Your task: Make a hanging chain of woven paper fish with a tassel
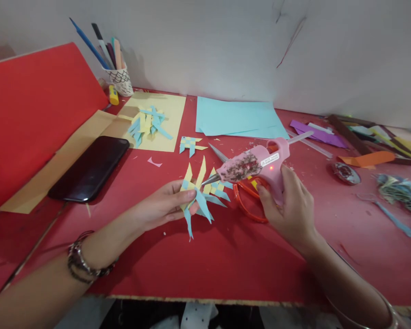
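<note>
My left hand (167, 201) pinches a woven paper fish (201, 203) made of yellow and light blue strips, above the middle of the red table. In my right hand (292, 212) is a pink hot glue gun (250, 164), gripped by its handle, with a small red light lit and a glue stick out of its back. The metal nozzle is at the woven strips; whether it touches them I cannot tell. Behind the held piece shows another woven fish (216, 186), partly covered. Orange-handled scissors (250, 208) lie under the glue gun, their blades partly hidden.
A small woven fish (191, 144) lies farther back. Paper strips (149, 123) are heaped on a yellow sheet (174, 109), left of blue sheets (236, 116). A black phone (91, 169) lies left, near a pen cup (120, 81). Yarn (402, 194) and a small dish (344, 173) are at right.
</note>
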Demonstrator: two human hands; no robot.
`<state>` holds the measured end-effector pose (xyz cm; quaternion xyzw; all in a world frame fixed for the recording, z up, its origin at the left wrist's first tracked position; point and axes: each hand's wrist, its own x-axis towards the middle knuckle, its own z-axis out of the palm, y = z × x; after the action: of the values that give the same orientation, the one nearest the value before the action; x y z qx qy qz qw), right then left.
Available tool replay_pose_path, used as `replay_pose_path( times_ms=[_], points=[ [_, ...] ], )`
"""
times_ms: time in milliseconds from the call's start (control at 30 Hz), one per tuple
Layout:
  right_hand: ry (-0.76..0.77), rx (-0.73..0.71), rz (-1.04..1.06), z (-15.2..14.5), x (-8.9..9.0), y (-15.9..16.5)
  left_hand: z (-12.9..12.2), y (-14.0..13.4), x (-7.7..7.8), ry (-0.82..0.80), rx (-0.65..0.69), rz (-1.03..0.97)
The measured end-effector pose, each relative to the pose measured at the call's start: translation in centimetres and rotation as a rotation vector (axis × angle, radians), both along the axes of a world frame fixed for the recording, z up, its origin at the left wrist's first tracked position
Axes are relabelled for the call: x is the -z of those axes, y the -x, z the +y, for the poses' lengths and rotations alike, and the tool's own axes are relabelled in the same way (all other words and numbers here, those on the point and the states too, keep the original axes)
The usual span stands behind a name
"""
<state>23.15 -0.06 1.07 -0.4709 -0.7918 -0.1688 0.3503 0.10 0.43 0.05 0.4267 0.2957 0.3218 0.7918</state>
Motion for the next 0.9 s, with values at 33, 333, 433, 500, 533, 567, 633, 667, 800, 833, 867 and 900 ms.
replay_pose_path(
  times_ms=[33, 333, 433, 500, 533, 567, 633, 667, 800, 833, 867, 900],
  points=[
    [0.003, 0.004, 0.002, 0.0, -0.03, 0.0, -0.01, 0.04, -0.02, -0.005, 0.005, 0.003],
    [0.016, 0.021, -0.012, -0.1, -0.37, 0.02, -0.05, 0.15, 0.14, 0.017, 0.008, 0.0],
    [0.016, 0.036, -0.007, -0.11, -0.36, 0.02, -0.07, 0.08, 0.13, 0.019, 0.008, -0.007],
    [0.016, 0.048, 0.006, -0.09, -0.32, 0.01, -0.07, 0.06, 0.12, 0.021, 0.006, -0.017],
    [0.015, 0.052, 0.011, -0.08, -0.3, 0.0, -0.06, 0.06, 0.11, 0.019, 0.007, -0.017],
    [0.011, 0.055, 0.014, -0.06, -0.27, -0.01, -0.06, 0.07, 0.11, 0.017, 0.008, -0.013],
    [0.001, 0.06, 0.015, -0.04, -0.25, -0.04, -0.05, 0.1, 0.1, 0.011, 0.012, -0.001],
    [0.0, 0.064, 0.015, -0.04, -0.24, -0.05, -0.06, 0.12, 0.08, 0.008, 0.016, 0.004],
    [0.021, 0.077, 0.023, -0.05, -0.31, -0.08, -0.09, 0.14, -0.01, 0.002, 0.025, 0.006],
    [0.026, 0.078, 0.028, -0.05, -0.33, -0.08, -0.1, 0.15, -0.01, 0.003, 0.027, 0.01],
    [0.03, 0.076, 0.035, -0.05, -0.35, -0.08, -0.1, 0.15, -0.01, 0.005, 0.03, 0.016],
    [0.035, 0.072, 0.044, -0.05, -0.35, -0.08, -0.1, 0.17, 0.01, 0.007, 0.033, 0.025]
  ],
)
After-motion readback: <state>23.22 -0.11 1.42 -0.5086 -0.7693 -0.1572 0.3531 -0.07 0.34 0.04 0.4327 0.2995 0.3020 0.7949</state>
